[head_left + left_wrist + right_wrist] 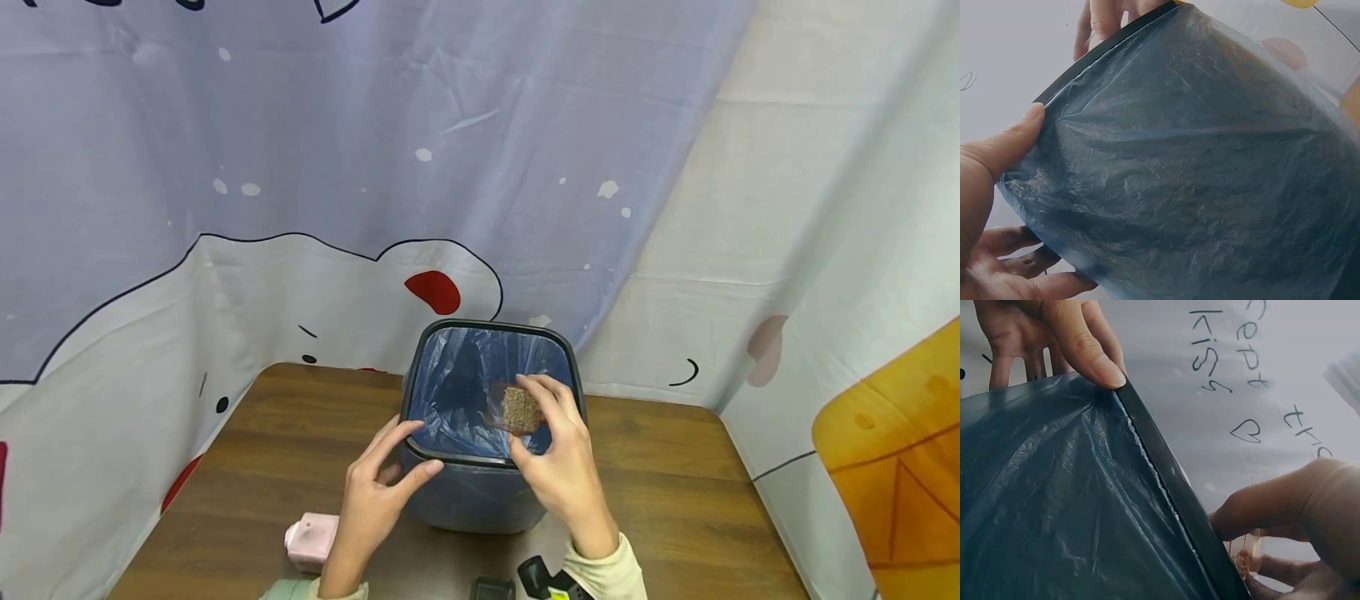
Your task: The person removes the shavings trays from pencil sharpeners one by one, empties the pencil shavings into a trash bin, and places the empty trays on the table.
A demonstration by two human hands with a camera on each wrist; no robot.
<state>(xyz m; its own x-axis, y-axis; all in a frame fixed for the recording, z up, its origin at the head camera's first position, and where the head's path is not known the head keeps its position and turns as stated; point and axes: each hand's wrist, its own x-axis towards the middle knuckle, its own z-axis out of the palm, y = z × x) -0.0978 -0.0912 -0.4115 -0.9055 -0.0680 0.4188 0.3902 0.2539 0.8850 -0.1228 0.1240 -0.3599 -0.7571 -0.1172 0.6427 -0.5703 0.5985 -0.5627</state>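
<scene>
A dark trash bin (480,492) with a black rim and a blue plastic liner (457,375) stands on the table. My left hand (378,487) grips its front left corner, thumb at the front of the rim and fingers along the left side. In the left wrist view, that thumb (1019,140) presses close to the rim over the liner. My right hand (558,454) pinches a small clear packet with brown, grainy contents (521,410) over the bin's opening, on the right. The rim partly hides this packet (1244,556) in the right wrist view.
A pink object (312,540) sits on the wooden table (660,492), left of my left forearm. A small dark item (492,588) lies at the bottom edge. A black device with a yellow label (551,582) is by my right wrist. A printed curtain (360,167) hangs behind the table.
</scene>
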